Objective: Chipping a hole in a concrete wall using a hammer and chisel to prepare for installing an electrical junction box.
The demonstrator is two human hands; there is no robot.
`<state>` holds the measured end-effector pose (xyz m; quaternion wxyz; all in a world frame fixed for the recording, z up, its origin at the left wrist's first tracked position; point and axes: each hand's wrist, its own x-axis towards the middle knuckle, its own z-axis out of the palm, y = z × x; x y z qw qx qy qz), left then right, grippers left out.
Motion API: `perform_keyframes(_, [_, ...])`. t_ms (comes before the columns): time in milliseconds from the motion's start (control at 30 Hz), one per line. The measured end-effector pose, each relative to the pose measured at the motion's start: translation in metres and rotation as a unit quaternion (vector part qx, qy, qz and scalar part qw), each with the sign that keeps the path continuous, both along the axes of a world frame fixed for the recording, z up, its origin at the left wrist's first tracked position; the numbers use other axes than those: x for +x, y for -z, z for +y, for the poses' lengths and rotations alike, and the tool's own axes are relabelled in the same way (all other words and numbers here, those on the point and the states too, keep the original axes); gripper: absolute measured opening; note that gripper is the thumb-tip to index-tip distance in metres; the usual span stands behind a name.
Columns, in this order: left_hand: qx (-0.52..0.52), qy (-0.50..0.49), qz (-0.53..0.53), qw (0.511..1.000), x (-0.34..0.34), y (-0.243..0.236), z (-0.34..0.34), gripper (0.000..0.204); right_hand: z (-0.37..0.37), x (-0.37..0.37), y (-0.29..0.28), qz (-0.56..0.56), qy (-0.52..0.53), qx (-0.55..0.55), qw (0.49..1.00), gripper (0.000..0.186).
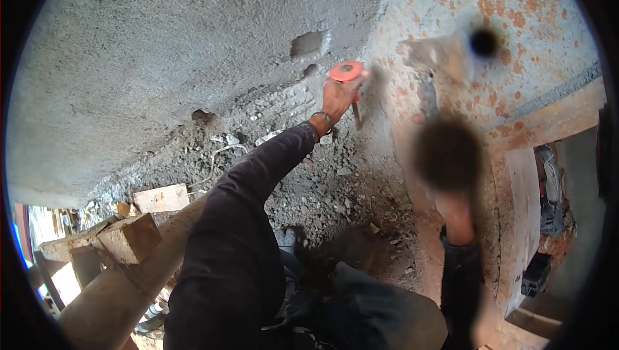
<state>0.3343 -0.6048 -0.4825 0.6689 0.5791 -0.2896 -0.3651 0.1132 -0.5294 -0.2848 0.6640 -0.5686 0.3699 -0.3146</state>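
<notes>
My left hand (336, 100) is closed around a chisel (356, 115) with a round red-orange guard (346, 71) at its top. The chisel's shaft points down toward the rough grey wall base, and whether its tip touches is unclear. My right hand (455, 211) is mostly covered by a dark blurred spot in the picture. A hammer (438, 56), smeared by motion, rises from it, its handle (427, 95) showing above a fingertip. The hammer head is up to the right of the chisel, apart from it.
Grey rendered wall (161, 47) with chipped holes (308, 45) fills the upper left. Broken rubble (322, 189) covers the ground below. At left are a wooden beam (122, 298), wood blocks (129, 238) and a small board (161, 198). A bent wire (213, 163) sticks out nearby.
</notes>
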Motion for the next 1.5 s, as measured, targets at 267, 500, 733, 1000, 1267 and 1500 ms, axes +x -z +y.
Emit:
perform_keyframes(267, [-0.046, -0.098, -0.027, 0.994, -0.008, -0.01, -0.003, 0.04, -0.004, 0.017, -0.034, 0.134, -0.074, -0.005, 0.988, 0.026])
perform_keyframes(500, [-0.117, 0.064, -0.558, 0.819, 0.012, -0.041, -0.011, 0.031, -0.009, 0.064, 0.06, -0.241, 0.136, 0.034, 0.96, 0.029])
perform_keyframes(733, [-0.249, 0.111, -0.684, 0.676, 0.033, -0.04, -0.026, 0.029, 0.045, 0.04, 0.178, -0.111, 0.109, 0.07, 0.985, 0.04])
perform_keyframes(1000, [-0.285, 0.196, -0.7, 0.624, 0.05, -0.032, -0.02, 0.024, 0.05, 0.042, 0.217, -0.026, 0.141, -0.118, 0.983, 0.023])
perform_keyframes(1267, [-0.297, 0.196, -0.674, 0.648, 0.055, -0.028, -0.018, 0.017, 0.035, 0.031, 0.201, -0.079, 0.184, 0.022, 0.98, 0.029])
perform_keyframes(1500, [-0.302, 0.212, -0.674, 0.639, 0.057, -0.041, -0.023, 0.02, 0.016, 0.017, 0.155, -0.463, 0.198, -0.345, 0.792, 0.028])
